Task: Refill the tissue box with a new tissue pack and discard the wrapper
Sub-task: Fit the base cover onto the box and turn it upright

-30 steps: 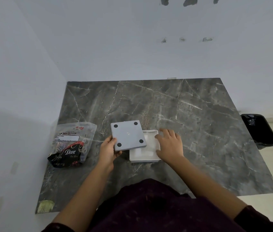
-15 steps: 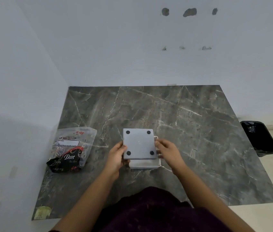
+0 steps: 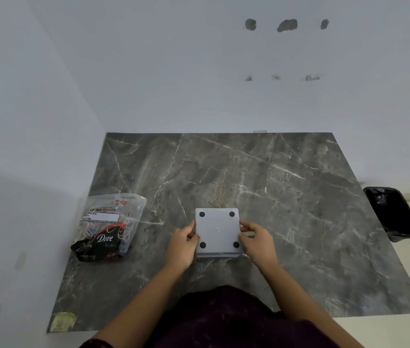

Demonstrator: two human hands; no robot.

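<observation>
our left hand [image 3: 182,244] and right hand [image 3: 257,241] now grip the square grey base panel with four black feet [image 3: 217,231], which has moved squarely over the white tissue box [image 3: 220,255]. we judge the refill nearly closed; the empty printed plastic wrapper [image 3: 107,228] at nine o'clock on the dark marble desk [image 3: 286,197] awaits the black bin [image 3: 394,213] at three o'clock.

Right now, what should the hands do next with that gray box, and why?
Probably press the bottom panel down evenly. Both hands, left and right, grip its sides, and it sits squarely over the box with a thin edge showing in front, so it may not be fully seated.
</observation>
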